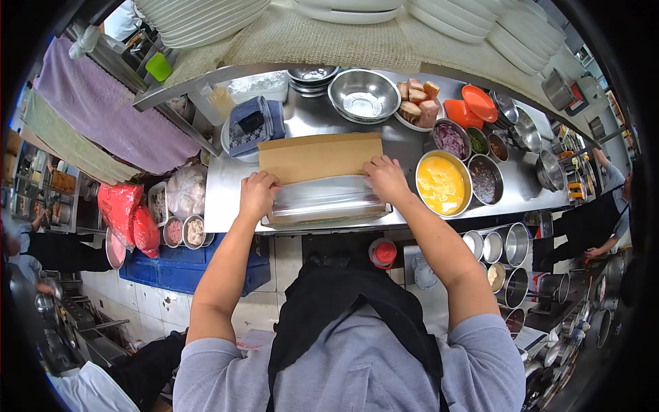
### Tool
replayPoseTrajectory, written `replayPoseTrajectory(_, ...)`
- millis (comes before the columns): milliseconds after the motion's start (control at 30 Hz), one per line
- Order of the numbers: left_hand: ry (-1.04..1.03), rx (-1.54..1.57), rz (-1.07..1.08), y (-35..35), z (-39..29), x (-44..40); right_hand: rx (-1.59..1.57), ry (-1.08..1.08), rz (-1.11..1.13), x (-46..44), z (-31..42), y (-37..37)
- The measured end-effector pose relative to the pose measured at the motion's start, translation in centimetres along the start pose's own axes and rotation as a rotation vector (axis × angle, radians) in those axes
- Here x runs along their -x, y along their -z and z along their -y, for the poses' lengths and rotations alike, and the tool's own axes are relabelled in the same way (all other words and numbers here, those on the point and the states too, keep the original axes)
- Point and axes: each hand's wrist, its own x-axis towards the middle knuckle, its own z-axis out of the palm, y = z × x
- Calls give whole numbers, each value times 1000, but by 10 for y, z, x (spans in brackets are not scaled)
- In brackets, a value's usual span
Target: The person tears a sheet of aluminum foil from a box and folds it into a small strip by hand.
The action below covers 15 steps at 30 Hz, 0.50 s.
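Observation:
A long cardboard box (319,155) lies on the steel counter in front of me, its brown flap raised at the back. Clear plastic wrap (328,198) stretches across the front of the box, shiny and fairly taut. At its left end, my left hand (260,193) is closed with the fingertips pinching the wrap's edge. My right hand (386,180) pinches the opposite end beside the flap, with its fingers curled. The thumbs are partly hidden.
A bowl of beaten egg (443,184) stands right of my right hand, near chopped red onion (449,139). Behind are a steel bowl (364,96) and meat chunks (417,103). Folded blue cloths (255,127) lie back left. A plate shelf (309,51) overhangs the counter. Co-workers stand both sides.

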Motion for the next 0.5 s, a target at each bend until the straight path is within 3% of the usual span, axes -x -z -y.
replayPoseTrajectory(100, -22, 29, -31, 14, 8, -5, -29, -13, 19, 0, -3, 3)
replayPoseTrajectory(167, 94, 245, -67, 30, 18, -17, -59, -53, 34, 0, -8, 4)
replayPoseTrajectory(233, 115, 247, -39, 40, 28, -21, -73, -48, 30, 0, -7, 3)
replayPoseTrajectory(300, -18, 269, 23, 40, 27, -20, -59, -75, 15, -2, -5, 1)
replayPoseTrajectory(367, -63, 156, 180, 33, 15, -12, -61, -81, 8, -5, -2, -1)
replayPoseTrajectory(500, -48, 54, 102, 6, 15, -1, -74, -182, 2, 0, 4, -4)
